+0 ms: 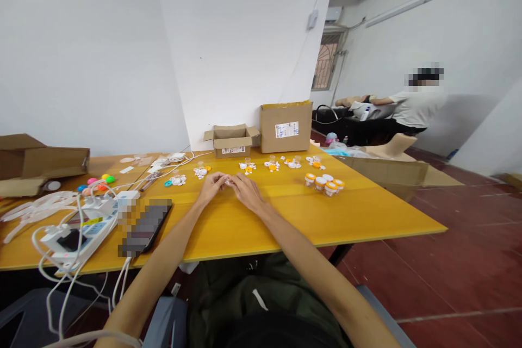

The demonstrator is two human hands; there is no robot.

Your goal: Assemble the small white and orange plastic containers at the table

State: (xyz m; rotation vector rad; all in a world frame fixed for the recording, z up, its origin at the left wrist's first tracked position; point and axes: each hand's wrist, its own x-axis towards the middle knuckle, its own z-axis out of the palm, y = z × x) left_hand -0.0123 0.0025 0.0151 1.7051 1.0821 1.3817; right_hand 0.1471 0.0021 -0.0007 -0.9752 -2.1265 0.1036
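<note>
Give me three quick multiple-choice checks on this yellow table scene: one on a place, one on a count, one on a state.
1. Where do the small orange-lidded clear jars stand, seen from the wearer?
A. right of the two hands
B. inside the small open cardboard box
C. on the red floor

2. How many cardboard boxes stand at the far edge of the yellow wooden table, against the white pillar?
A. one
B. two
C. four

3. How is the smaller cardboard box at the far edge?
A. taped shut
B. flaps open
C. crushed flat

Answers:
1. A, the jars sit on the table right of the left hand and right hand.
2. B, the smaller box and a taller closed cardboard box stand side by side.
3. B, its flaps stick outward.
</note>
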